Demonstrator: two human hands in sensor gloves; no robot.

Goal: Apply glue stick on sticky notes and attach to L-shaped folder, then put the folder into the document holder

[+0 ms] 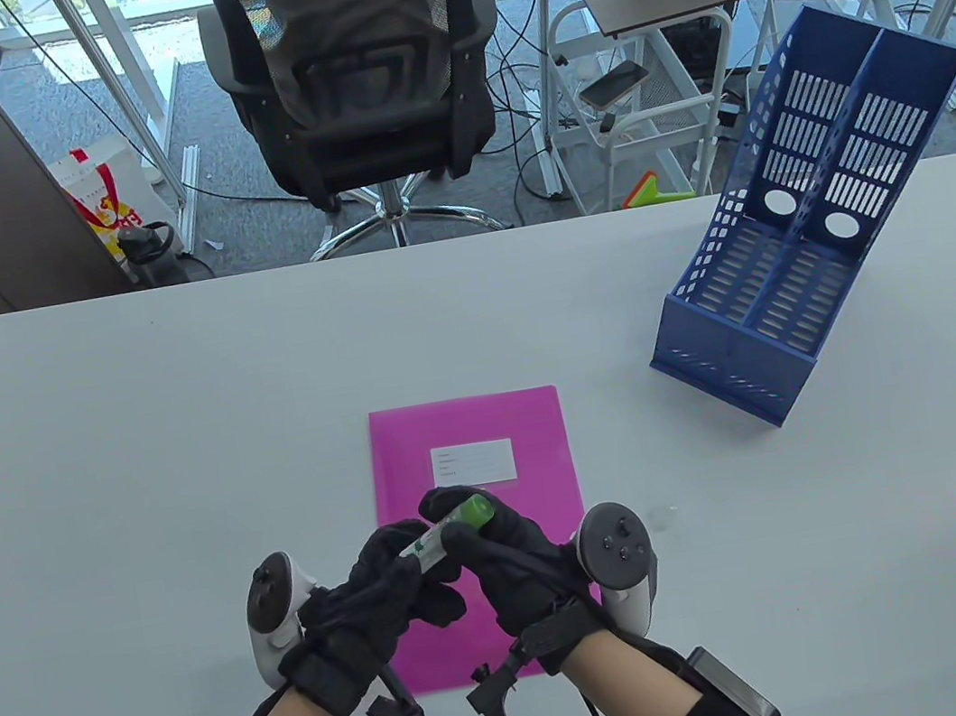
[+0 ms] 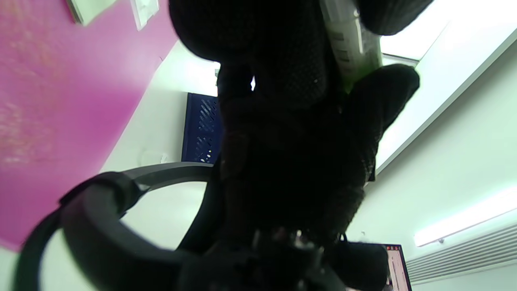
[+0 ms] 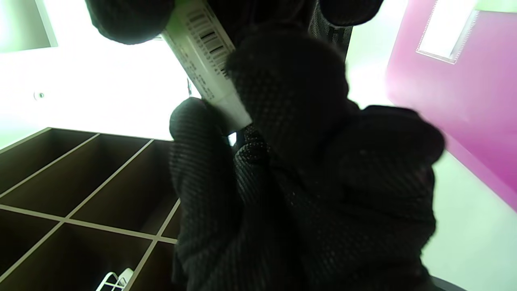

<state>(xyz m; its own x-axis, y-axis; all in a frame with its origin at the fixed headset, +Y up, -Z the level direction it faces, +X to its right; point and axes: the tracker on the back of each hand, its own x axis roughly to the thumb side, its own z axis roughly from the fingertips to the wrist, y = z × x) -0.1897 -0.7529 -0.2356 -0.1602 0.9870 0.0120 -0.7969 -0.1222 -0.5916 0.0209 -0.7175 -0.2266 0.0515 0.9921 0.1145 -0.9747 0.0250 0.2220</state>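
A magenta L-shaped folder (image 1: 496, 465) lies flat on the table's near middle, with a white label (image 1: 474, 463) on its upper part. Above its lower half both gloved hands hold one glue stick (image 1: 448, 532), a white tube with a green cap end pointing up and right. My left hand (image 1: 395, 573) grips the tube's white lower end. My right hand (image 1: 479, 527) has its fingers curled round the green end. The tube (image 2: 351, 44) shows in the left wrist view and its barcode side (image 3: 206, 60) in the right wrist view. No loose sticky note is visible.
A blue two-slot document holder (image 1: 799, 249) stands at the table's right rear, tilted back with its openings facing up. A small clear scrap (image 1: 661, 520) lies right of the folder. An office chair (image 1: 358, 76) stands beyond the far edge.
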